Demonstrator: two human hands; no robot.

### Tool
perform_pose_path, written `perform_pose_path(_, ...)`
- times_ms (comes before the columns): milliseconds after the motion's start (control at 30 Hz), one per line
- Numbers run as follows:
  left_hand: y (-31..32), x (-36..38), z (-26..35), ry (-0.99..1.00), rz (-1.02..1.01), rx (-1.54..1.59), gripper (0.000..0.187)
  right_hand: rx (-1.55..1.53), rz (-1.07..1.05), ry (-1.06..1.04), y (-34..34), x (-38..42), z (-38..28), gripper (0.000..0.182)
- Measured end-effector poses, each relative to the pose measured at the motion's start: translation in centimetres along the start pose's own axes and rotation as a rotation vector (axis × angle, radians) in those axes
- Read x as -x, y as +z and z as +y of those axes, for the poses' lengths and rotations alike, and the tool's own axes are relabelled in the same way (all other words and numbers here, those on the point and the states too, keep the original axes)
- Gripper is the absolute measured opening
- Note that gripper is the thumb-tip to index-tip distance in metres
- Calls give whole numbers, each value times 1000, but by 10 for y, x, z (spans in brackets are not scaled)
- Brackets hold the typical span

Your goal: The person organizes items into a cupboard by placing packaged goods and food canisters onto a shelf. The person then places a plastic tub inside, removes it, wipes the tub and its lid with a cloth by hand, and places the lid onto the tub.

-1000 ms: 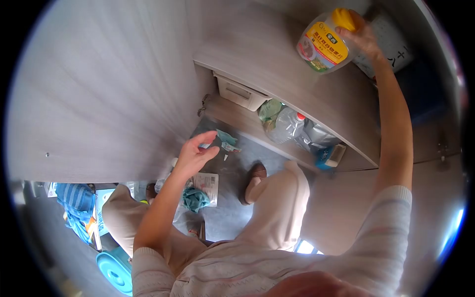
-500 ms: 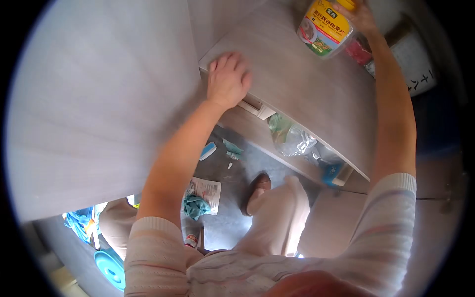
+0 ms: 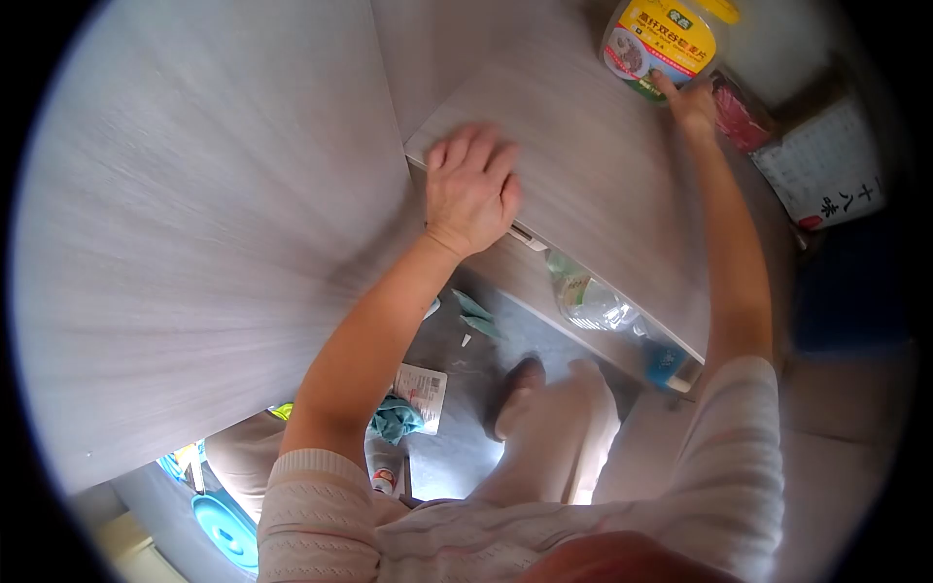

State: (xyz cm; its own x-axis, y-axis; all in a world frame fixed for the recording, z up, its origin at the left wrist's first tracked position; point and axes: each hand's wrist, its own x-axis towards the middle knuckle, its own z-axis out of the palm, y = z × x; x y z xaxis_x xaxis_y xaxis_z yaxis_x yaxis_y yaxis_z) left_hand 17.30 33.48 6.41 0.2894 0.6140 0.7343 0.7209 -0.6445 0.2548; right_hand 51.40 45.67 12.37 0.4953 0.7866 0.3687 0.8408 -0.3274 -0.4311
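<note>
A clear plastic cereal jar (image 3: 663, 44) with a yellow lid and a yellow, red and blue label is at the top right, over the back of the wooden shelf (image 3: 593, 185). My right hand (image 3: 692, 105) has hold of its lower part, the thumb across the label and the other fingers partly hidden. Whether the jar's base touches the shelf is hidden. My left hand (image 3: 473, 189) lies palm down on the shelf's front edge, fingers stretched out and somewhat blurred, with nothing in it.
Right of the jar are a red package (image 3: 741, 115) and a white package with black characters (image 3: 821, 160). Below the shelf, a compartment holds clear plastic (image 3: 593, 303). A tall wooden panel (image 3: 214, 214) stands at left. A teal cloth (image 3: 396, 420) and blue lid (image 3: 225, 530) lie below.
My right hand has shifted from near the jar's lid down to its lower part. The view has moved a little; my left hand stays on the shelf edge.
</note>
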Motion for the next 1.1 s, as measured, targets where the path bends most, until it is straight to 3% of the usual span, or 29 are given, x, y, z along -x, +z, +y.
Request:
perform_pose_path(333,2,-2,-2,4,15,20,31,-65,-20,156,63,-56,-59,102)
perform_pose_path(533,2,-2,-2,-10,-11,39,33,-95,2,45,83,-58,-81,109)
perform_pose_path(633,2,-3,-1,-15,-2,40,33,-138,-29,135,79,-51,-87,112)
perform_pose_path(733,3,-3,0,-21,0,48,32,-67,128,-15,86,-55,-74,115)
perform_pose_path(833,3,-3,-2,-26,10,45,31,-194,58,-7,90,-63,-67,116)
perform_pose_path(933,3,-3,0,-19,16,50,31,-16,57,-24,82,-63,-70,119)
perform_pose_path(1100,0,-3,1,-17,18,46,30,-22,37,-200,107,-91,-39,108)
